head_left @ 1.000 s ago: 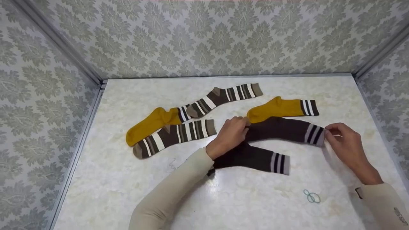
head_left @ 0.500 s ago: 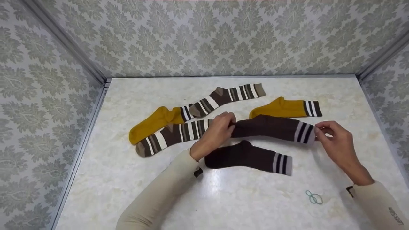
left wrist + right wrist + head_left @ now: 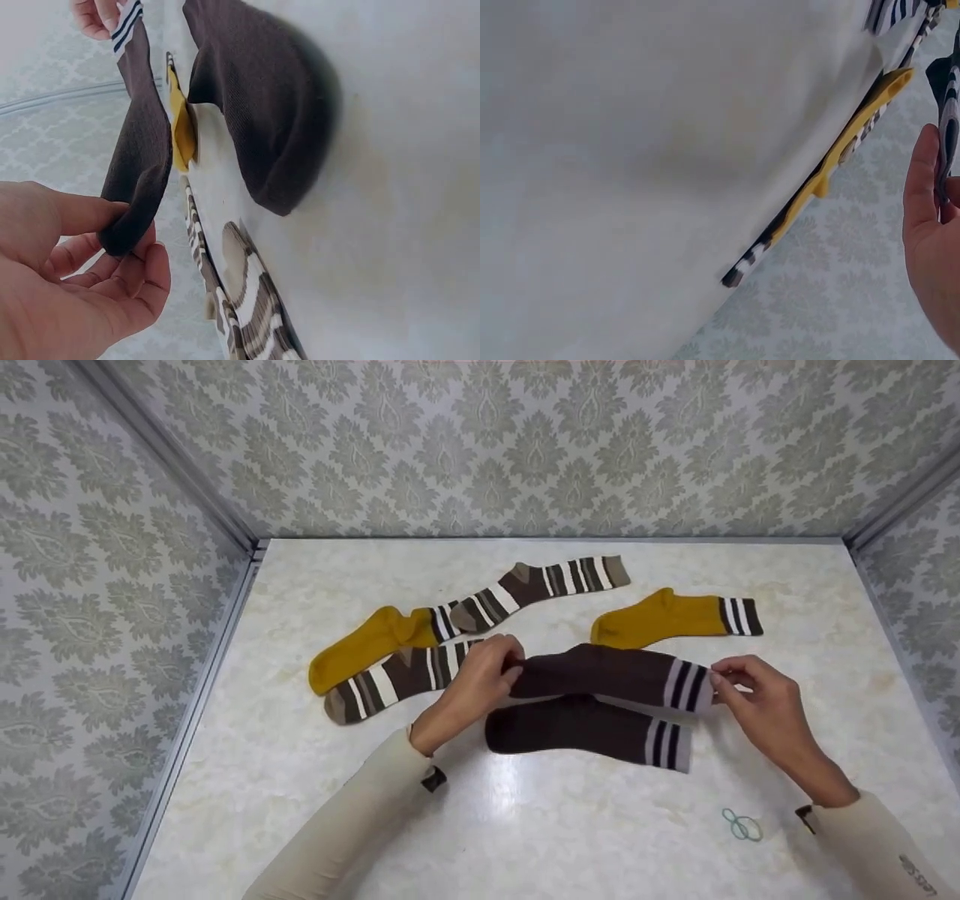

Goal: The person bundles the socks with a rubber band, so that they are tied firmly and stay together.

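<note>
A dark brown sock (image 3: 592, 676) with a grey-and-black striped cuff is stretched between both hands, raised off the table in the left wrist view. My left hand (image 3: 480, 675) pinches its toe between thumb and fingers. At the other end my right hand (image 3: 765, 709) pinches the cuff edge. Directly in front of it on the table lies a matching dark brown sock (image 3: 570, 729), its cuff to the right. Behind the held sock lies a mustard sock (image 3: 660, 619) with a black-and-white cuff. The left hand overlaps the cuff end of a brown-and-white striped sock (image 3: 382, 684) in the head view.
Another mustard sock (image 3: 360, 649) lies at the left, against the striped one. A second striped sock (image 3: 532, 587) lies farther back, its toe over the mustard cuff. Thin green rings (image 3: 742, 826) lie at the front right of the white table (image 3: 585, 840). Patterned walls enclose the back and sides.
Both hands have carried the upper dark brown sock leftward and slightly toward the front, off the mustard sock. It now sits just over its match. The other socks stay put.
</note>
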The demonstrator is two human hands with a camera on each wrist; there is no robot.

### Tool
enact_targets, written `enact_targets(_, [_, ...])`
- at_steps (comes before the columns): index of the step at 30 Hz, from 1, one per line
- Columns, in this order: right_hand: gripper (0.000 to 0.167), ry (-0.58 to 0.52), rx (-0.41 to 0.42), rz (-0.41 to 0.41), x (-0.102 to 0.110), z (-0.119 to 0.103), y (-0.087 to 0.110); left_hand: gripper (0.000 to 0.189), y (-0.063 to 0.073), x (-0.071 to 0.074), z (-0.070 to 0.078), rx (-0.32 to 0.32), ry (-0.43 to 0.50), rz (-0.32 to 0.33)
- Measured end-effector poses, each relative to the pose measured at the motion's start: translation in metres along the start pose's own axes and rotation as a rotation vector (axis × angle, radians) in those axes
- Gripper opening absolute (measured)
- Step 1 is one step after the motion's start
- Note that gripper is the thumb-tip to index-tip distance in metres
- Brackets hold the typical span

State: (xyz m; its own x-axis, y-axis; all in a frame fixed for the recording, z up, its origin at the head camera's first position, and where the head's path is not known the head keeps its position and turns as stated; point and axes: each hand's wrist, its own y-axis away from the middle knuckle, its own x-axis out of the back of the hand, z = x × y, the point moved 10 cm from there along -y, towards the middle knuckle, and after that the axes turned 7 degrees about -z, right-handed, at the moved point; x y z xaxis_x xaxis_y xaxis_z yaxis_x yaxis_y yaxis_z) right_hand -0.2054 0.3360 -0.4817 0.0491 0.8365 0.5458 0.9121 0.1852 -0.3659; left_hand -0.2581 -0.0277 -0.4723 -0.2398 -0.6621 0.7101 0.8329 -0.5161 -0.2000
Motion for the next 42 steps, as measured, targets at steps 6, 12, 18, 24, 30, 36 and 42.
enact_targets(6, [0.023, -0.032, 0.024, -0.035, -0.01, -0.01, 0.009, 0.015, 0.018, 0.002, -0.004, 0.041, 0.051, -0.019])
enact_targets(12, [0.025, -0.054, -0.002, -0.04, -0.013, -0.009, 0.02, 0.014, 0.035, -0.003, -0.004, 0.079, 0.081, -0.037])
enact_targets(18, [0.024, -0.072, -0.068, -0.056, -0.019, -0.005, 0.032, 0.012, 0.048, -0.015, -0.014, 0.068, 0.106, -0.046])
enact_targets(24, [0.019, -0.091, -0.121, -0.105, -0.03, 0.0, 0.041, 0.016, 0.06, -0.034, -0.044, 0.031, 0.121, -0.025])
enact_targets(30, [0.016, -0.006, -0.179, -0.154, -0.039, 0.01, 0.048, 0.022, 0.064, -0.071, -0.096, 0.093, 0.063, -0.071])
enact_targets(36, [0.014, 0.007, -0.182, -0.219, -0.046, 0.013, 0.051, 0.022, 0.068, -0.076, -0.093, 0.112, 0.002, -0.101])
enact_targets(42, [0.016, 0.033, -0.164, -0.261, -0.051, 0.013, 0.051, 0.023, 0.071, -0.053, -0.05, 0.138, 0.009, -0.121])
